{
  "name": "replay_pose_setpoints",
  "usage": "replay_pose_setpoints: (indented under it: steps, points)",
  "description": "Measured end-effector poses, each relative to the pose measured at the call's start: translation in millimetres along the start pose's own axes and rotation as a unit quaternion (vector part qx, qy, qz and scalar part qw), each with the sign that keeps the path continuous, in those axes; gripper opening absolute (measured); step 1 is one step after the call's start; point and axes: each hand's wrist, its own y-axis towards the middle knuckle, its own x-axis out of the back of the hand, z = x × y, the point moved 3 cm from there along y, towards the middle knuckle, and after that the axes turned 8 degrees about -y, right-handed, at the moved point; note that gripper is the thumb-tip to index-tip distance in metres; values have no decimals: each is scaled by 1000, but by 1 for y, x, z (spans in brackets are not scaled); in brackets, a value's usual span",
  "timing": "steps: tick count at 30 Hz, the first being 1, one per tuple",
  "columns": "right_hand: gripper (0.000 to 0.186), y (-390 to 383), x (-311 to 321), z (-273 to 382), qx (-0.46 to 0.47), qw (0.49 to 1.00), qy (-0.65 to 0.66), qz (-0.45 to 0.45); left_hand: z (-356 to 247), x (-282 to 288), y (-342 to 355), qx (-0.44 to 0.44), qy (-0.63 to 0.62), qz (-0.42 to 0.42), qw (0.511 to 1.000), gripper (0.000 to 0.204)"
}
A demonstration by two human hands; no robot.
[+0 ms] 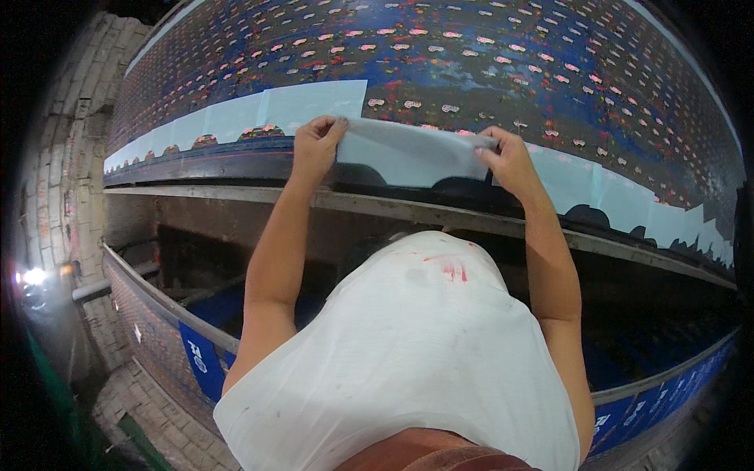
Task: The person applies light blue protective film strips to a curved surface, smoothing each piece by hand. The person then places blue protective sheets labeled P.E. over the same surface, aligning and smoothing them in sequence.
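Note:
A pale, thin rectangular sheet is stretched between my two hands over the near edge of a long dark printed surface. My left hand pinches the sheet's upper left corner, and my right hand pinches its right end near the top. Similar pale sheets lie in a row along that edge to both sides. Beneath and between them show dark rounded shapes. The printed surface carries rows of small pink and white marks over blue and dark patches.
A metal rail runs below the surface, above a shadowed recess. Lower down is a curved trough rim with blue printed panels. At the left are pale brick paving, a pipe and a bright lamp.

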Motion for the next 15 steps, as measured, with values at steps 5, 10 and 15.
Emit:
replay_pose_setpoints:
  steps: [5,10,15]
  points:
    - [16,55,0,-18,-60,991,-1,-118,27,-8,70,-170,208,-76,960,23]
    - [20,75,4,-36,-119,982,15,-147,37,-20,106,-275,213,-70,935,14]
    - [20,76,1,-40,-111,980,30,-162,45,-22,109,-318,214,-97,918,14]
